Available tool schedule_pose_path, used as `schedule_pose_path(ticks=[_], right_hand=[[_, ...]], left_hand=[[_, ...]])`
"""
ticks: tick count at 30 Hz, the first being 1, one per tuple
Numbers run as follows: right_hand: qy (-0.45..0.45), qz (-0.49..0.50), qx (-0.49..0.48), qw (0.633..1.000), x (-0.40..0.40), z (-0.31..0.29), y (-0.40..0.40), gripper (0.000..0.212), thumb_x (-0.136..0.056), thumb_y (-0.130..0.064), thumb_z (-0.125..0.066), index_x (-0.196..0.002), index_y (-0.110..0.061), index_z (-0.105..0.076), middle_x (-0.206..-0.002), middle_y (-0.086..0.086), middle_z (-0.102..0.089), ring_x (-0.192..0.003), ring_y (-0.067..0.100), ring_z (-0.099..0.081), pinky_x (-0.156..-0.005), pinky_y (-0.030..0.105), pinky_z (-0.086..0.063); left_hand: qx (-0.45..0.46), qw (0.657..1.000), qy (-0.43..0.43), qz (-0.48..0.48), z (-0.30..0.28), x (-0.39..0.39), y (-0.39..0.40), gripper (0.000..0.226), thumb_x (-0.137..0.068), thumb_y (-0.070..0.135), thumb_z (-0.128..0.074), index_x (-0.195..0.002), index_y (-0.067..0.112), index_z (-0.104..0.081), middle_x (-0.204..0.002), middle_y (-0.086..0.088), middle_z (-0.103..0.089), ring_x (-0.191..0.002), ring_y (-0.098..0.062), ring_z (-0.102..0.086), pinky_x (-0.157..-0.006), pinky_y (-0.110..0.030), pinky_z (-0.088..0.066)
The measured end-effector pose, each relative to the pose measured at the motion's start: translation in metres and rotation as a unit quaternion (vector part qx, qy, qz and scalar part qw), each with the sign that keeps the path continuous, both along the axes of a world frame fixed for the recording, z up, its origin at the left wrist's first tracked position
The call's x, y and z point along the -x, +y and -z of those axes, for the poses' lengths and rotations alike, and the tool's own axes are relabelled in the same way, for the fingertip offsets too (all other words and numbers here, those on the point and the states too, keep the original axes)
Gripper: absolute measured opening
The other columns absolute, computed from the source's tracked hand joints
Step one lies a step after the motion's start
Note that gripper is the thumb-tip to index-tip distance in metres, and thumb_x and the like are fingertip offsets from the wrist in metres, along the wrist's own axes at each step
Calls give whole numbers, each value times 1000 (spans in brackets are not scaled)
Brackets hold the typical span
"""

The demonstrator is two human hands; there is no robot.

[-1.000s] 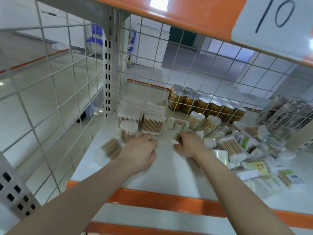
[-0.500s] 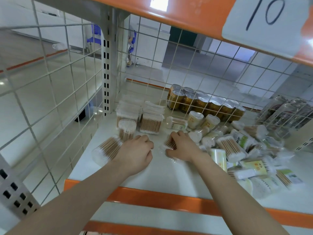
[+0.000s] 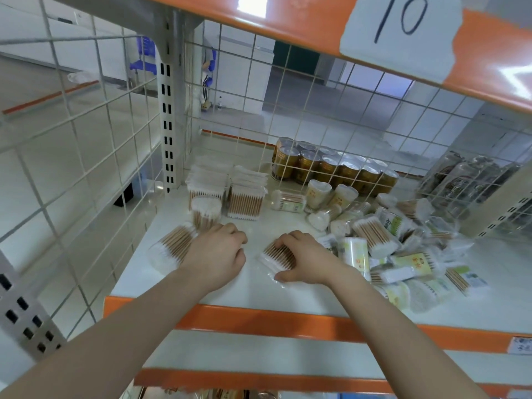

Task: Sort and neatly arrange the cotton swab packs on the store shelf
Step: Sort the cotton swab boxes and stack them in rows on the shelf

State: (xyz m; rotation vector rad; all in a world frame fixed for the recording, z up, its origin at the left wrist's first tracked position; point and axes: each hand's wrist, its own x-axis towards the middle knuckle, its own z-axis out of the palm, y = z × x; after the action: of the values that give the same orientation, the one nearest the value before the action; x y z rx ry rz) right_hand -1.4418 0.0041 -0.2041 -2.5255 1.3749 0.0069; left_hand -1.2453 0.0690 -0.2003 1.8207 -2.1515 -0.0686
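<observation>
1. Our right hand (image 3: pixel 308 259) pinches a flat swab pack (image 3: pixel 277 256) on the white shelf (image 3: pixel 259 292), fingers along its far edge, thumb at its near edge.
2. Our left hand (image 3: pixel 217 256) rests curled beside a round tub (image 3: pixel 172 247) of wooden-stemmed swabs lying on its side; we cannot tell whether it grips anything.
3. Two clear boxes (image 3: pixel 227 190) of upright swabs stand at the back left corner.
4. Mixed packs lie in a loose pile (image 3: pixel 397 243) to the right, cans (image 3: pixel 331 168) behind the wire mesh.
</observation>
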Motion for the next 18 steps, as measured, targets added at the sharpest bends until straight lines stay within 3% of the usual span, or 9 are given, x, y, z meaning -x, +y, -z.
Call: schedule_pose_path(ticks=[9, 13, 18], right_hand=[[81, -16, 2, 997, 5, -9, 16, 70, -70, -28, -72, -130, -19, -37, -125, 5, -46, -109, 24, -43, -87, 31, -39], [50, 11, -22, 998, 5, -17, 16, 65, -75, -24, -68, -131, -17, -36, -118, 7, -52, -98, 21, -49, -72, 26, -37], [14, 26, -2, 1000, 8, -28, 9, 61, -81, -25, -61, -136, -21, -35, -120, 5, -57, -101, 22, -54, -79, 31, -46]], left_hand=[[-2, 1000, 3, 0, -2, 8, 7, 35, -93, 26, -40, -126, 24, -52, -126, 7, -50, -115, -13, -45, -84, -25, -40], [0, 1000, -7, 3, -1, 12, 8, 35, -94, 26, -38, -126, 24, -51, -126, 6, -50, -115, -13, -45, -83, -25, -39], [-5, 1000, -1, 5, 1, 13, 7, 35, -93, 26, -39, -125, 24, -53, -125, 6, -50, -115, -14, -45, -87, -26, -40]])
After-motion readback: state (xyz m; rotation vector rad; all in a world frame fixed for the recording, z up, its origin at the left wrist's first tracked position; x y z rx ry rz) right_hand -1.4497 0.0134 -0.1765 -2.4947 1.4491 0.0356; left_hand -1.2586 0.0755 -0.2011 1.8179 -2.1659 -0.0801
